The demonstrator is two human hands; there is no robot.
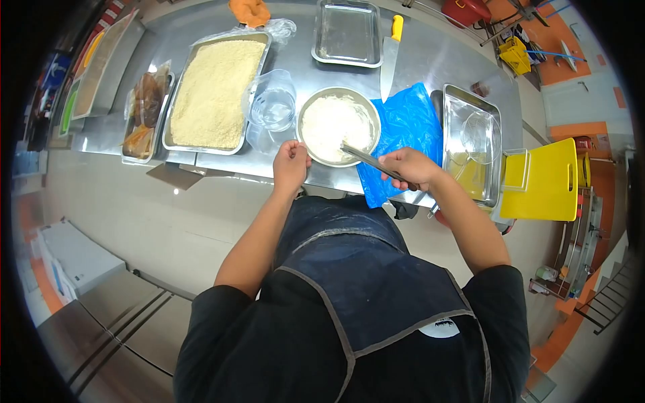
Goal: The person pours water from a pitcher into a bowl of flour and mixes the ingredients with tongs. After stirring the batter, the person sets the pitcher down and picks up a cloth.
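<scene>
A dark utensil [376, 163] is held in the right hand [408, 169], its tip dipped into the white mix [334, 121] in the bowl [377, 121] on the worktop [433, 54]. The left hand [293, 161] is curled into a narrow grip at the bowl's left rim; whether the rim is pinched cannot be told. The bowl is flanked by a clear jug [274, 104] and a blue bag [411, 124].
</scene>
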